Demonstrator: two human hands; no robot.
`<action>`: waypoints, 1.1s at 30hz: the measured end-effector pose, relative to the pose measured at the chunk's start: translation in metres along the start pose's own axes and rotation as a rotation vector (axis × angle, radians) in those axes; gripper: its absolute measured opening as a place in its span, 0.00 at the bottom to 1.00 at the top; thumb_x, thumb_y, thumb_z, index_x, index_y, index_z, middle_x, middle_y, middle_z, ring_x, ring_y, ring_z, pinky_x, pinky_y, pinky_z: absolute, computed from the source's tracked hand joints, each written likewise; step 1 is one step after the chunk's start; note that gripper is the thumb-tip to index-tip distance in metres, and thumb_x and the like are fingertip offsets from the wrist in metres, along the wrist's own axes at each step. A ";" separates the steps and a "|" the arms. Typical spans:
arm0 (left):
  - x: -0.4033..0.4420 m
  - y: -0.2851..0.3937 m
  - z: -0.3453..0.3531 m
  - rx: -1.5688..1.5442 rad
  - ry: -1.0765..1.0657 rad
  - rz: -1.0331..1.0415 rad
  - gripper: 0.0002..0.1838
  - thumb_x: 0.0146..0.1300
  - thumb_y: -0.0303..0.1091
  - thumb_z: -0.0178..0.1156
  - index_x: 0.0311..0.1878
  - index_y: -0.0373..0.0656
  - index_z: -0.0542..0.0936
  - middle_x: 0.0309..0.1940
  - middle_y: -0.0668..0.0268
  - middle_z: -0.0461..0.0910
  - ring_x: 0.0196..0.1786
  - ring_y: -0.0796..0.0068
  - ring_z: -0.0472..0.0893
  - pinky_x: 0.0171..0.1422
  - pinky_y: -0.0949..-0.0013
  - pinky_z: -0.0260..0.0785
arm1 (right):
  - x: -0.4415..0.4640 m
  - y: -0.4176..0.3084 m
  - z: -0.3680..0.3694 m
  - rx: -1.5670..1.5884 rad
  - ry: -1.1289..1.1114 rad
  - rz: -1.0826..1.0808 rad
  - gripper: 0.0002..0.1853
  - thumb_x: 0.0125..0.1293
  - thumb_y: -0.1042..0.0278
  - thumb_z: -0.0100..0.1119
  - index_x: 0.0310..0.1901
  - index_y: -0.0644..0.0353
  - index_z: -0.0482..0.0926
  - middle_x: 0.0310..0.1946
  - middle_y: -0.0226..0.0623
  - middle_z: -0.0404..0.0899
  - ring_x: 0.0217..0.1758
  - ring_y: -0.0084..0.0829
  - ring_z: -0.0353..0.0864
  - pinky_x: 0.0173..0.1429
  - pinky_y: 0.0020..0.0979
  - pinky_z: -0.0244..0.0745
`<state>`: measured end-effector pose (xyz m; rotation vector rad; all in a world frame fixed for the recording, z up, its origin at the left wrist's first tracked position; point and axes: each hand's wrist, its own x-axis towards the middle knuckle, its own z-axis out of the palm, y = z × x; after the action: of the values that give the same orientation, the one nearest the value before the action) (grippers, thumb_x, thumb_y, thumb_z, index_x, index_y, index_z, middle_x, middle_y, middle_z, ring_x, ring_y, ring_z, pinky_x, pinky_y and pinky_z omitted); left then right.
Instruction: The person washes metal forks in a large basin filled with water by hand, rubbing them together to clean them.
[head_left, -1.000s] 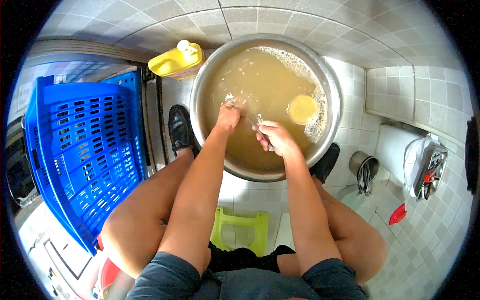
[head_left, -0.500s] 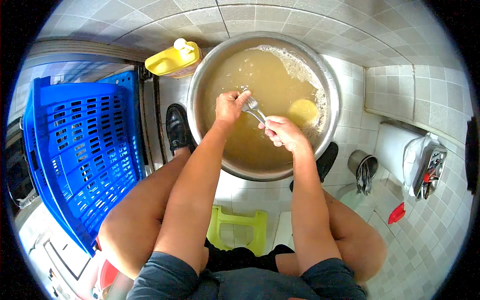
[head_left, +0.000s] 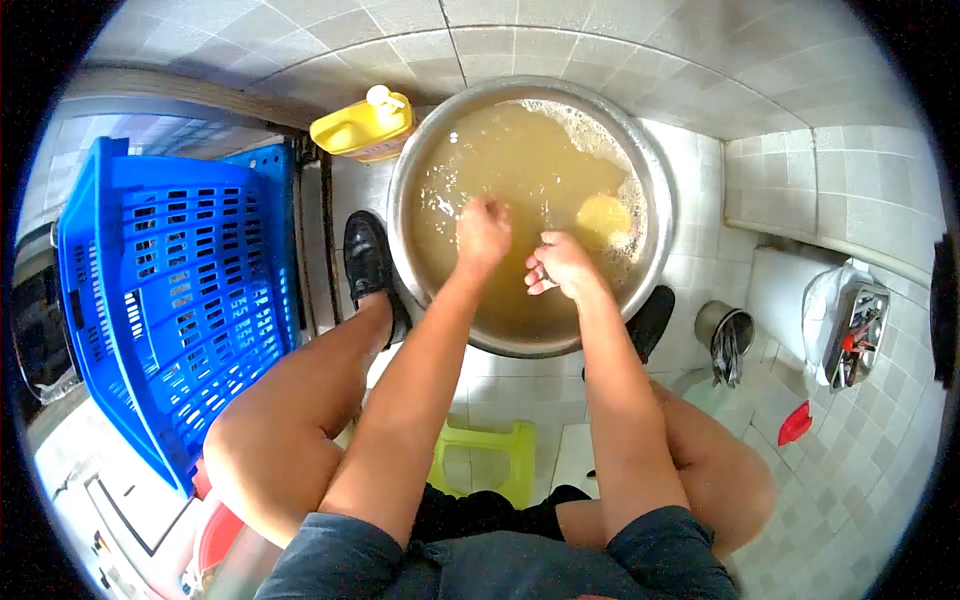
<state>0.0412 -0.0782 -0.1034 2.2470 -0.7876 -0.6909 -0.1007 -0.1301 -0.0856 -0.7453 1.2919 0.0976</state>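
Observation:
A wide steel basin (head_left: 662, 200) of cloudy brownish water (head_left: 525, 150) stands between my feet. My left hand (head_left: 485, 235) is curled at the water, its fingertips partly under the surface. Close by on the right, my right hand (head_left: 560, 265) hangs low over the basin with bent fingers and the thumb on top. Whatever either hand holds is hidden by the fingers and the murky water; no fork shows clearly. A round yellow pad (head_left: 604, 218) floats beside my right hand, near white foam (head_left: 575, 125) along the far right side.
A yellow jug (head_left: 362, 128) stands behind the basin, at left. Blue crates (head_left: 150, 300) lean at far left. A green stool (head_left: 487, 440) is below me. On the right are a metal pot (head_left: 724, 330) with utensils, a cutlery rack (head_left: 858, 335) and a red piece (head_left: 795, 423).
Both hands have moved lower toward the water and slightly apart. The forks that showed between them are out of sight. New bright ripples show at the left of the basin.

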 end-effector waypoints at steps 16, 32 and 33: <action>-0.038 0.055 -0.067 -1.279 -0.592 -0.289 0.10 0.74 0.33 0.51 0.47 0.40 0.80 0.45 0.63 0.84 0.44 0.73 0.84 0.48 0.69 0.76 | -0.116 0.012 0.054 -0.726 0.662 -0.889 0.13 0.72 0.68 0.49 0.55 0.59 0.73 0.46 0.58 0.76 0.47 0.58 0.78 0.47 0.54 0.72; -0.068 0.072 -0.090 -1.086 -0.423 -0.066 0.10 0.66 0.35 0.64 0.40 0.37 0.83 0.33 0.61 0.85 0.34 0.73 0.84 0.41 0.68 0.79 | -0.149 0.020 0.031 -0.053 0.108 -0.674 0.09 0.72 0.66 0.56 0.40 0.64 0.80 0.26 0.29 0.79 0.19 0.16 0.72 0.20 0.21 0.66; -0.068 0.072 -0.091 -1.019 -0.416 -0.022 0.12 0.68 0.39 0.63 0.40 0.37 0.83 0.32 0.61 0.85 0.33 0.73 0.84 0.40 0.68 0.79 | -0.151 0.020 0.031 0.000 0.083 -0.660 0.09 0.73 0.67 0.54 0.44 0.65 0.79 0.28 0.30 0.79 0.21 0.16 0.73 0.22 0.20 0.66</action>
<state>0.0289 -0.0396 0.0244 1.1998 -0.4210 -1.2429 -0.1301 -0.0473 0.0431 -1.1487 1.0654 -0.4702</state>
